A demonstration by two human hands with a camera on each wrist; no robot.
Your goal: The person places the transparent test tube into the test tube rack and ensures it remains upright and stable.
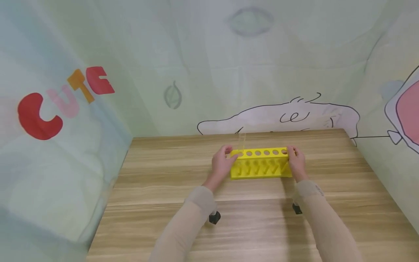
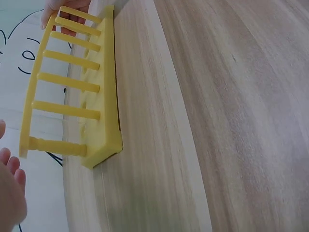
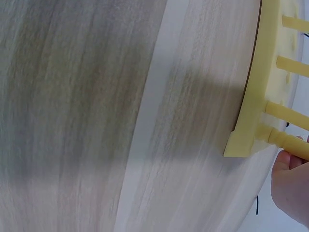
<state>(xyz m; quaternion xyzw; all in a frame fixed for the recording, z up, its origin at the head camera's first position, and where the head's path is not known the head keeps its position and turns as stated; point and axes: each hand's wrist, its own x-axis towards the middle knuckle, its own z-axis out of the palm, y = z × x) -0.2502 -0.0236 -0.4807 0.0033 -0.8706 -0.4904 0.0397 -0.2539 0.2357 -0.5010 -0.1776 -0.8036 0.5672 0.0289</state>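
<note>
A yellow test-tube rack [image 1: 260,164] stands on the wooden table [image 1: 248,225], with a row of round holes along its top. A clear tube [image 1: 241,142] rises from its leftmost hole. My left hand [image 1: 229,154] grips the rack's left end, thumb on the top plate beside the tube. My right hand [image 1: 290,153] grips the right end. In the left wrist view the rack [image 2: 72,87] runs away from my left hand [image 2: 12,186] at the lower left. In the right wrist view my right hand [image 3: 292,181] touches a corner post of the rack [image 3: 263,87].
Pale green printed cloth walls [image 1: 203,65] close the table in on the left, back and right. The table's left edge [image 1: 111,189] meets the cloth. Bare wood lies between the rack and me. Small black wrist cameras [image 1: 214,217] hang under my forearms.
</note>
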